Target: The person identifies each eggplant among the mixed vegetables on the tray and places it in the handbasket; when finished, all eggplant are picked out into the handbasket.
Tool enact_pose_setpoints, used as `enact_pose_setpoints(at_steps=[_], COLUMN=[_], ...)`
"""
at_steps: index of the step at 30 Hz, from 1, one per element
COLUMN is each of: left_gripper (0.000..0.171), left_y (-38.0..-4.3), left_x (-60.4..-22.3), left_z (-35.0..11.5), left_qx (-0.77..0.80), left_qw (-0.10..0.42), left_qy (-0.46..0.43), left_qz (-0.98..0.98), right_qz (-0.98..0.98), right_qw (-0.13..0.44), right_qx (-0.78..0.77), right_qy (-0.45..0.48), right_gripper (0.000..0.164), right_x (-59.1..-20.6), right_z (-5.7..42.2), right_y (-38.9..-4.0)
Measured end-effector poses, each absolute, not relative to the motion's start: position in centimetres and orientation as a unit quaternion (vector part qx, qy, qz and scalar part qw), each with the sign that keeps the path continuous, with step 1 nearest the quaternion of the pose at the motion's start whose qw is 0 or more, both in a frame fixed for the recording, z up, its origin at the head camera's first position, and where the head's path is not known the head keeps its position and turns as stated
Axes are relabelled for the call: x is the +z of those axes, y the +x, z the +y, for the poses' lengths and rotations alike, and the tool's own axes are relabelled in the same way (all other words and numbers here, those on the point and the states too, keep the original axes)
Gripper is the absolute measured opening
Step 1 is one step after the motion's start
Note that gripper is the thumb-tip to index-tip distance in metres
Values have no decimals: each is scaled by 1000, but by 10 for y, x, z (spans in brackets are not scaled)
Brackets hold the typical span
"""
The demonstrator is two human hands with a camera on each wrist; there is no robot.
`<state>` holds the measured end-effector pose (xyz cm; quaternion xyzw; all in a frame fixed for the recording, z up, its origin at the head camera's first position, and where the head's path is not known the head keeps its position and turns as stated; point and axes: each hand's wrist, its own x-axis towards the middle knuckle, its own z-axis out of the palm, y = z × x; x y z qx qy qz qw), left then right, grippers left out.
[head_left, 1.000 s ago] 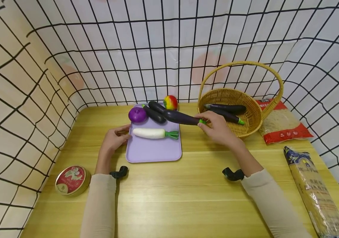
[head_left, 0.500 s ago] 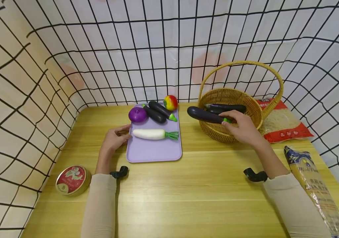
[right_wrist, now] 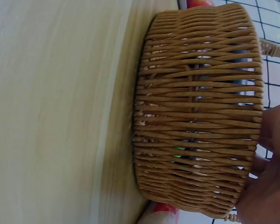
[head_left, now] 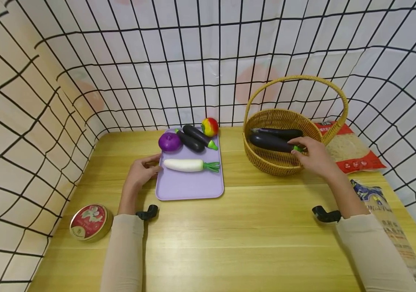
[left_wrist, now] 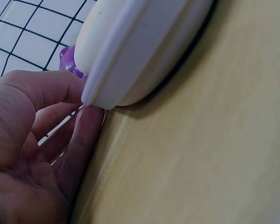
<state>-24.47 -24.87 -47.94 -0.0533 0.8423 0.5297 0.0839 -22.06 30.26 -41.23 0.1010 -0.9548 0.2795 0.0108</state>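
My right hand pinches the green stem end of a dark purple eggplant, which lies level over the inside of a wicker basket. Another eggplant rests in the basket behind it. In the right wrist view the woven basket wall hides the eggplant's lower part, and the hand is at the rim. My left hand holds the left edge of a lilac tray; in the left wrist view its thumb and fingers meet the rim. A white radish lies on the tray.
On the tray's far part are a purple onion and two eggplants; a red-and-yellow pepper-like piece sits at its back corner. A round red tin stands left. Packets lie right of the basket. Black grid panels enclose the table.
My right hand has carried the eggplant rightward from near the tray's back corner and lowered it into the basket opening. The left hand stays at the tray edge.
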Motion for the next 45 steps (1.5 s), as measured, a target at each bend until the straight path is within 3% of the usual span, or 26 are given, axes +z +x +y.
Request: enact_pose_setpoints(at_steps=[24, 37, 45], left_gripper=[54, 55, 55], left_y=[-243, -243, -244], left_x=[-479, -481, -480], left_z=[-248, -247, -248], left_qx=[536, 535, 536], left_qw=[87, 82, 85], left_qy=[-56, -60, -60], left_qz=[838, 839, 838], right_qz=[-976, -972, -965], right_qw=[-80, -67, -28], right_qx=[184, 209, 247], right_qy=[89, 89, 87], right_gripper=[36, 38, 44], right_x=[-412, -414, -410], right_z=[300, 300, 293], right_y=[-246, -245, -239])
